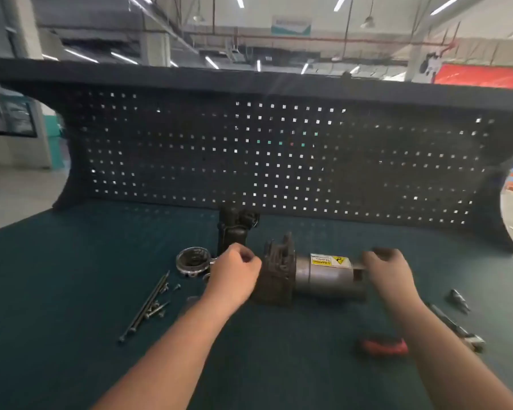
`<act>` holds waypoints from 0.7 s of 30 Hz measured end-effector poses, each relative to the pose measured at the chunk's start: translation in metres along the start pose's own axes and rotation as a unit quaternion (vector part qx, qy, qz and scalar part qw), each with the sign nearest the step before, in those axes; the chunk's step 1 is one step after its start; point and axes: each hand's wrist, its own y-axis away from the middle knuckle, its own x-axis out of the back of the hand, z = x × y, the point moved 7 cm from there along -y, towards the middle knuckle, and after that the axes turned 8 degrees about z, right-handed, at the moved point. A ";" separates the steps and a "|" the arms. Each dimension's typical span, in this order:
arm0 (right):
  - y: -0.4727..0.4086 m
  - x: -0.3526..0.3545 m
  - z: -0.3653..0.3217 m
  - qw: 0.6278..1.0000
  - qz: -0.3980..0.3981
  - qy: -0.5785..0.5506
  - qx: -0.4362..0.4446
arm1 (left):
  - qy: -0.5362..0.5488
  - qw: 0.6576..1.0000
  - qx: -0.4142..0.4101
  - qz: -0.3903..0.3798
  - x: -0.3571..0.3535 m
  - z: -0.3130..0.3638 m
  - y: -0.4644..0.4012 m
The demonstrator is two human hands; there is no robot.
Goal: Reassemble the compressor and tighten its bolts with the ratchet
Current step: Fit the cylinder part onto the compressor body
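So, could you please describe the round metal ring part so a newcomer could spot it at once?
Start at the compressor body lying mid-bench. Just beyond the left hand sits the shiny ring part, above the loose long bolts. It alone is round, open-centred and bright.

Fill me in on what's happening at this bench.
A person is reassembling a compressor that lies on its side on the green mat. The left hand is at its finned end and the right hand at the other end; the picture is too blurred to tell their grip. A round metal part, a dark housing and loose bolts wait to the left. A red-handled tool lies untouched at right.
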 end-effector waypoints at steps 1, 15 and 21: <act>-0.005 -0.002 0.013 0.998 0.005 -0.014 -0.055 | -0.025 1.000 -0.011 -0.011 -0.007 0.002 0.000; -0.015 -0.023 0.020 0.979 -0.105 0.153 -0.081 | -0.083 0.990 -0.097 -0.063 -0.025 -0.005 0.030; -0.006 -0.016 0.011 0.953 -0.181 0.239 -0.039 | -0.160 0.981 -0.071 0.088 0.033 -0.024 -0.010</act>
